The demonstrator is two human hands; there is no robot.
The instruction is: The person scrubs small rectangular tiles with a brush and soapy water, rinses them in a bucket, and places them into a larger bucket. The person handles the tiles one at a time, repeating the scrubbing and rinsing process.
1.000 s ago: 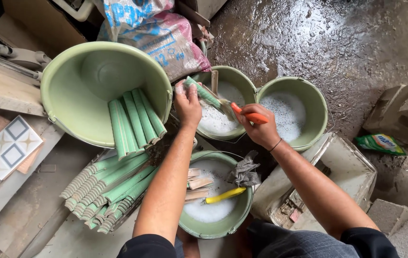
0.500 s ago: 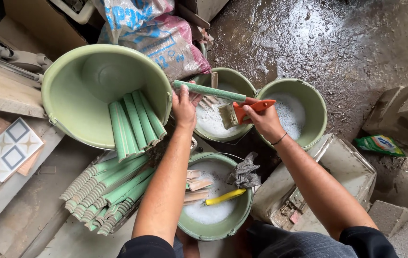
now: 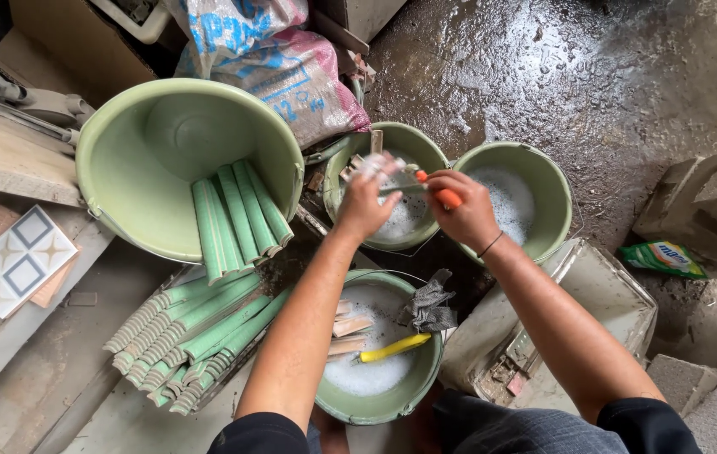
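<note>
**Hands over soapy bucket: holdings and surroundings**

Left hand (image 3: pixel 364 204): clenched around a blurred pale piece, held over the middle suds bucket (image 3: pixel 426 145). Right hand (image 3: pixel 462 210): clasps an orange-handled brush (image 3: pixel 445 196), bristles hidden behind the left hand. Right-hand suds bucket (image 3: pixel 553 187) touches the middle one. Large green tub (image 3: pixel 123 143): holds green trim tiles (image 3: pixel 237 214). Near bucket (image 3: pixel 392 403): foam, yellow-handled brush (image 3: pixel 394 346), grey rag (image 3: pixel 432 304).

One head-worn camera looks steeply down from close above, over both forearms, onto green buckets (image 3: pixel 186 164) on the wet floor (image 3: pixel 543 76).
</note>
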